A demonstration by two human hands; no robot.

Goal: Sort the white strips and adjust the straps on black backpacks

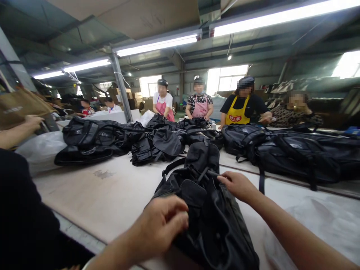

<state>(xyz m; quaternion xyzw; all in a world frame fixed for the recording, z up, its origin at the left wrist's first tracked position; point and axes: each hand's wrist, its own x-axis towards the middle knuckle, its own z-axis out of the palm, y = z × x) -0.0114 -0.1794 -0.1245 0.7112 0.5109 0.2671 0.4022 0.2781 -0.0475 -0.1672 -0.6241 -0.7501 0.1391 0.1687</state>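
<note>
A black backpack (pixel 205 195) lies lengthwise on the work table (pixel 107 187) in front of me. My left hand (pixel 161 221) is closed, its fingers pinched on the backpack's fabric at the near left side. My right hand (pixel 237 185) reaches in from the right and grips a black strap or pull near the middle of the bag. The lower end of the backpack hangs toward the table's near edge.
Piles of black backpacks (pixel 92 138) (pixel 295 150) cover the far half of the table. Several people in aprons (pixel 242 108) stand along the far side. Another person's arm (pixel 19 131) holds a brown bag at the left. White plastic bags (pixel 42 150) lie at left.
</note>
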